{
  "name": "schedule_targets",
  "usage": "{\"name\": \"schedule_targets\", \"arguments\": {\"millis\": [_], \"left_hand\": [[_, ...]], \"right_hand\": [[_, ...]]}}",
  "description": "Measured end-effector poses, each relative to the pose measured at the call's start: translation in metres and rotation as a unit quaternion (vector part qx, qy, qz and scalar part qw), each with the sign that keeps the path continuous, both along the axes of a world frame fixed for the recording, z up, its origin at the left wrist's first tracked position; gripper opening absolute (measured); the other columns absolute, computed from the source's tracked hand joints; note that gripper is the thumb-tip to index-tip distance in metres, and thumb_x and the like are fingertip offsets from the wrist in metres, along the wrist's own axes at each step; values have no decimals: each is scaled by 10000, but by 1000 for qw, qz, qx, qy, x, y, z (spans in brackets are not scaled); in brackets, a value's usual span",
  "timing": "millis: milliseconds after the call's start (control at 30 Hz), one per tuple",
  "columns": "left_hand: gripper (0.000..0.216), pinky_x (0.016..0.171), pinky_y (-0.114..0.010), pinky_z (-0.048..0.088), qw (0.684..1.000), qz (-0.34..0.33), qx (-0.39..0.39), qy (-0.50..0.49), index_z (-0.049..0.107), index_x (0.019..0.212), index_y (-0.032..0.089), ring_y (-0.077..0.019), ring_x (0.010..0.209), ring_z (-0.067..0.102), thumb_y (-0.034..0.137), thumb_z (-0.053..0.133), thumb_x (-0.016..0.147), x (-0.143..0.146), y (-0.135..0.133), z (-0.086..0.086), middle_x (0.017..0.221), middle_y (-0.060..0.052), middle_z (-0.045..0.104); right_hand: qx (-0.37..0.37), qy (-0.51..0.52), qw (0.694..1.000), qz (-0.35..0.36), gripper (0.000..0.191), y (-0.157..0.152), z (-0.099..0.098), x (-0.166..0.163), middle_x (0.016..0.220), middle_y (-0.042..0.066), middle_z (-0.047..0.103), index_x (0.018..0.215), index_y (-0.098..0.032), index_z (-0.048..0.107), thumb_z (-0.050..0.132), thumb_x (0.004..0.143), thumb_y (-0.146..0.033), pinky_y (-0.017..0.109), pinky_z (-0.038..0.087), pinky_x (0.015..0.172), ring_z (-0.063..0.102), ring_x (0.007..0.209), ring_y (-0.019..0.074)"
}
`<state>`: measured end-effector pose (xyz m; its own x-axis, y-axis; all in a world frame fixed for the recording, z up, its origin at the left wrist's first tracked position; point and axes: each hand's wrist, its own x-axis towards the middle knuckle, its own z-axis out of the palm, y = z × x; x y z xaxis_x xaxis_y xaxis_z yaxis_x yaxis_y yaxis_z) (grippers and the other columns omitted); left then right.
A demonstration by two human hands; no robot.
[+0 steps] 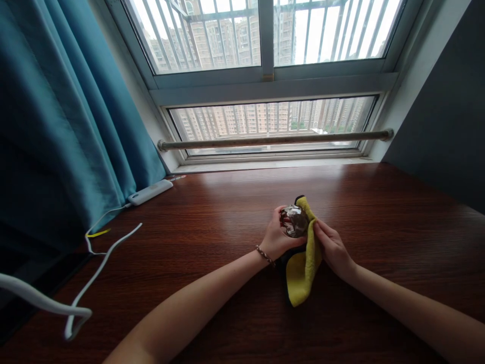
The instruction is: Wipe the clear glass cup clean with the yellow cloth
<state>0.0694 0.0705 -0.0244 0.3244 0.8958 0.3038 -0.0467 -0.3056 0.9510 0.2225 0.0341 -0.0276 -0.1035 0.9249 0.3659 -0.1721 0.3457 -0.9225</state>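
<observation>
A shiny, mirror-like round object (294, 221), silvery brown with reflections, is gripped in my left hand (278, 235), fingers curled round its left side and thumb beneath. Its exact kind I cannot make out. My right hand (335, 248) pinches a yellow cloth (303, 278) with a dark edging and back, just right of the round object. The upper part of the cloth lies against the object's right side, and the lower part hangs down toward the wooden surface. A braided bracelet (265, 256) circles my left wrist.
A reddish-brown wooden surface (212, 217) spreads under my hands up to the window. At the left lie a white power strip (150, 192) and a loose white cable (109, 253), beside a blue curtain (87, 111). A metal rail (273, 140) crosses the window.
</observation>
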Motion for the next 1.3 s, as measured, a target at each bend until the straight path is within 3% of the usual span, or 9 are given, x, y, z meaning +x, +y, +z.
{"name": "schedule_targets", "arguments": {"millis": [67, 133, 300, 500, 767, 867, 1000, 1100, 1300], "left_hand": [[915, 787, -339, 481, 999, -41, 2, -34, 210, 1234, 225, -205, 908, 582, 210, 790, 527, 2, 0, -3, 1093, -93, 534], [918, 810, -338, 472, 998, -43, 24, -37, 215, 1207, 226, -208, 927, 569, 181, 797, 499, 3, 1, -6, 1068, -80, 537], [844, 859, -361, 451, 996, -42, 79, 23, 237, 1189, 212, -218, 965, 547, 222, 777, 540, 1, -1, -9, 1092, -96, 514], [823, 880, -366, 455, 984, -32, 160, 65, 334, 1197, 193, -245, 1031, 500, 311, 779, 516, -1, -11, -1, 1153, -111, 447], [916, 926, -408, 440, 922, 47, 350, 160, 199, 1315, 151, -286, 1124, 442, 285, 718, 572, -1, -13, -7, 1266, -168, 322], [856, 892, -410, 446, 877, 109, 411, 226, 205, 1323, 117, -294, 1101, 450, 335, 662, 633, -4, -15, -7, 1265, -186, 345], [767, 934, -470, 355, 825, 174, 480, 242, 271, 1297, 141, -309, 1118, 422, 390, 636, 670, -6, -18, -2, 1236, -174, 419], [781, 949, -469, 338, 847, 184, 455, 204, 280, 1285, 167, -298, 1139, 397, 387, 676, 648, -4, -18, 2, 1233, -157, 435], [877, 972, -435, 371, 922, 79, 368, 92, 295, 1270, 181, -271, 1170, 375, 411, 760, 562, -2, -9, 5, 1254, -151, 357]], "right_hand": [[48, -62, 997, -4, 337, -2, 0, 0, 1248, 30, 498, 1257, -249, 498, 460, 946, -374, 448, 291, 1034, 418, 1170, 273], [97, -115, 989, -18, 357, -3, 1, 1, 1307, 17, 437, 1301, -263, 449, 441, 956, -354, 444, 226, 1064, 365, 1210, 263], [174, -181, 967, -38, 366, -7, 7, -1, 1354, 18, 372, 1345, -274, 379, 367, 980, -285, 445, 195, 1076, 324, 1236, 247], [240, -239, 940, -38, 353, -15, 22, -4, 1389, 55, 299, 1317, -231, 420, 326, 977, -244, 468, 191, 1065, 262, 1260, 272], [161, -152, 974, -43, 312, -13, 26, -7, 1289, 61, 433, 1233, -207, 501, 334, 982, -288, 409, 212, 1054, 344, 1208, 253], [99, -101, 989, -54, 295, -9, 19, -6, 1227, 46, 497, 1200, -223, 523, 373, 973, -337, 382, 270, 1019, 410, 1153, 247], [16, -50, 998, -29, 290, -4, 12, -4, 1115, 52, 575, 1141, -205, 557, 414, 955, -375, 366, 361, 936, 498, 1048, 249], [21, -73, 996, -50, 300, -4, 13, -4, 1119, 64, 565, 1145, -188, 547, 425, 948, -378, 365, 356, 929, 497, 1041, 252], [38, -90, 990, -105, 275, -9, 13, -3, 994, 70, 571, 1116, -182, 493, 461, 925, -378, 322, 450, 736, 551, 873, 234]]}}
